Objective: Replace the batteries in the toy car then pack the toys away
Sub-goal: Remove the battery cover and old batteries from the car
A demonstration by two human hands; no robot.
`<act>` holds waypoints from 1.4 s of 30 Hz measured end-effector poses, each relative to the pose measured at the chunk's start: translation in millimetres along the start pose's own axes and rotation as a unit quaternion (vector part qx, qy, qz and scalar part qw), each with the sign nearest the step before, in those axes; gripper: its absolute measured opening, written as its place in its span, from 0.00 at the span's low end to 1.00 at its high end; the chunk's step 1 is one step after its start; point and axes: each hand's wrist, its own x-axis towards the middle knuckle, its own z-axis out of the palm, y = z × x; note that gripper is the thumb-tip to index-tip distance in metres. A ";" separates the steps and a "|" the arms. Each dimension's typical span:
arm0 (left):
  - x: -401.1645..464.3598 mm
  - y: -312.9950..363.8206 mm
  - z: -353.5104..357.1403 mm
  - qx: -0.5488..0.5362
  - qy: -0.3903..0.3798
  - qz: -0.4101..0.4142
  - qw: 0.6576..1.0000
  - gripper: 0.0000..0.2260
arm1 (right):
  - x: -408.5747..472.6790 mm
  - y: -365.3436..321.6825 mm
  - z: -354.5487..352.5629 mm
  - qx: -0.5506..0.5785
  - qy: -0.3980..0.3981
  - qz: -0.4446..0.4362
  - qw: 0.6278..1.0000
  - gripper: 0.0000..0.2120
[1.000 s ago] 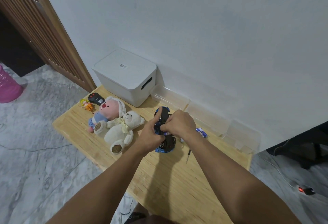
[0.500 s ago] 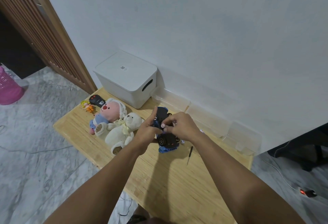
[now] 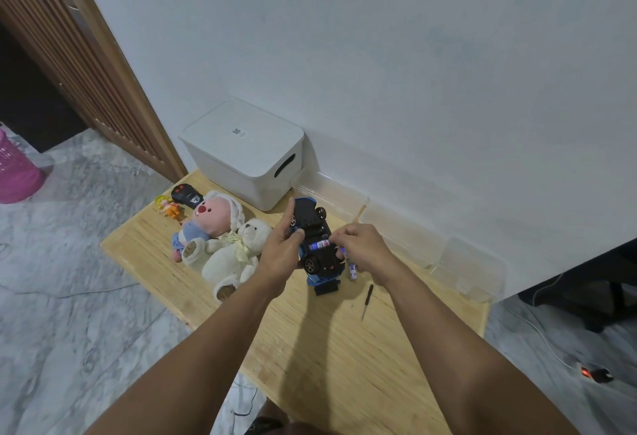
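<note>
The blue toy car [image 3: 315, 238] is turned underside up above the wooden table [image 3: 344, 348]. My left hand [image 3: 281, 255] grips its left side. My right hand [image 3: 362, 250] pinches a battery [image 3: 319, 245] lying across the car's underside. Another battery [image 3: 352, 271] lies on the table just under my right hand. A small black screwdriver [image 3: 366, 300] lies on the table right of the car.
A closed white storage box [image 3: 246, 152] stands at the table's back left. A pink plush [image 3: 206, 217], a white teddy bear [image 3: 234, 255], a black remote [image 3: 184, 195] and a small figure [image 3: 167, 205] lie at the left. Clear plastic bins [image 3: 465, 265] line the wall.
My right hand has drawn back to the right, uncovering the car's underside, and now holds a battery across it. The car sits a little higher and more tilted.
</note>
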 end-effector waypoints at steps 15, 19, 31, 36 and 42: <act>1.7 -3.9 5.0 0.035 0.005 0.044 0.998 0.29 | 13.8 6.9 2.0 0.180 0.000 0.153 0.972 0.06; 1.7 -6.2 5.3 0.031 0.015 0.038 0.999 0.29 | 19.6 10.5 8.4 0.161 0.035 0.098 0.981 0.10; -5.4 -14.7 10.1 0.046 -0.003 0.034 0.998 0.28 | 22.5 25.1 30.8 0.092 0.076 -0.016 0.993 0.09; -7.4 -13.1 12.8 0.043 -0.011 0.034 0.998 0.28 | 22.9 24.7 34.5 0.077 0.081 -0.018 0.994 0.09; -5.0 -12.6 6.8 0.024 -0.006 0.020 0.999 0.28 | 18.4 22.0 14.2 0.376 0.049 0.075 0.922 0.08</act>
